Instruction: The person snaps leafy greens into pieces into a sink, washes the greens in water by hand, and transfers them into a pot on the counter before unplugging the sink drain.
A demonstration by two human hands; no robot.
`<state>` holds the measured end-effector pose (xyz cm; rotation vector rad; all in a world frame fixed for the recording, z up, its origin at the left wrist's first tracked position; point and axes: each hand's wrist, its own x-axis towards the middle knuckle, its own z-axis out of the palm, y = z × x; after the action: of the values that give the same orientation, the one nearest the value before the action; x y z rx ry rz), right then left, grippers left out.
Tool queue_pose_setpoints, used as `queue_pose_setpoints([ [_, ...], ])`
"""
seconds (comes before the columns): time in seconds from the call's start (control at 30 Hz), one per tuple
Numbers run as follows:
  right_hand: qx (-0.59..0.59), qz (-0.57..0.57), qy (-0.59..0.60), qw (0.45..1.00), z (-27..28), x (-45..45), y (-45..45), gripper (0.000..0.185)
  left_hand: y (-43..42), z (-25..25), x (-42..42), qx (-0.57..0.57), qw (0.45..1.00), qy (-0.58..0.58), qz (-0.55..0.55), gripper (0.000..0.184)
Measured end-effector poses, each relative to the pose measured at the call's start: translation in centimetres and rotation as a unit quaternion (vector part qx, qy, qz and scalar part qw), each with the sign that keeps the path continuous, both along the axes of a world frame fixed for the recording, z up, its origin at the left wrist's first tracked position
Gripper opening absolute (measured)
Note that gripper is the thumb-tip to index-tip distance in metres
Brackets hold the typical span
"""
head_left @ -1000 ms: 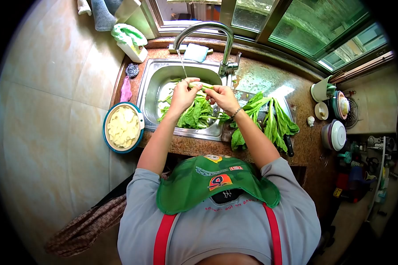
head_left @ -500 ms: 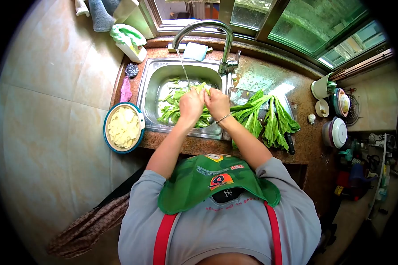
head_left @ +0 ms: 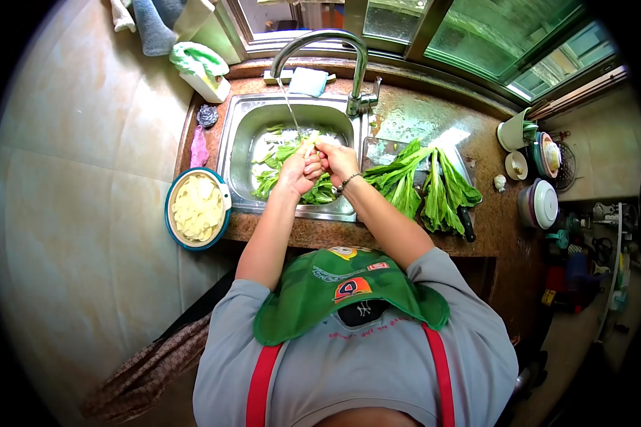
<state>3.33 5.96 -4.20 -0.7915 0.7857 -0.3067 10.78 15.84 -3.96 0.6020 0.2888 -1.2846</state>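
Observation:
Over the steel sink, my left hand and my right hand are close together with fingers closed round a piece of leafy greens. A thin stream of water runs from the curved faucet beside the held piece. More torn greens lie in the sink under my hands. To the right, whole leafy stalks rest on the counter by a cutting board, and a knife's black handle sticks out below them.
Left of the sink stands a bowl of pale slices, with a pink cloth and a scrubber behind it. A blue sponge sits behind the sink. Stacked bowls and a garlic bulb are at the right.
From stretching a stalk between them, my hands have come together around the greens. They have shifted slightly left since the last earlier frame, and the whole view has shifted a little too.

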Motion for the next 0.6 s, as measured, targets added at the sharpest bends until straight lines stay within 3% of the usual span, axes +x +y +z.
queue_pose_setpoints([
  [0.23, 0.206, 0.045, -0.111, 0.971, -2.0, 0.3, -0.6, 0.012, 0.0, 0.0, -0.7, -0.074, 0.996, 0.049, 0.014, 0.038],
  [0.33, -0.108, -0.042, -0.048, 0.992, -0.9, -0.2, 1.6, 0.018, -0.8, 0.2, -2.1, 0.101, 0.971, -0.172, 0.133, 0.037],
  [0.37, -0.108, -0.041, -0.048, 0.992, -0.7, -0.4, 2.2, 0.018, -0.8, -0.1, -2.0, 0.102, 0.971, -0.171, 0.134, 0.037],
  [0.43, -0.295, -0.077, -0.088, 0.948, -0.6, -0.6, 2.9, 0.027, -1.2, -0.6, -1.4, 0.111, 0.958, -0.196, 0.178, 0.036],
  [0.57, -0.44, -0.115, -0.063, 0.888, 1.5, -2.3, 3.2, 0.028, -1.2, -0.8, 0.9, 0.188, 0.933, -0.154, 0.264, 0.036],
  [0.6, -0.384, -0.107, -0.062, 0.915, 0.9, -2.4, 3.0, 0.027, 0.2, -3.3, 2.2, 0.143, 0.939, -0.194, 0.245, 0.037],
])
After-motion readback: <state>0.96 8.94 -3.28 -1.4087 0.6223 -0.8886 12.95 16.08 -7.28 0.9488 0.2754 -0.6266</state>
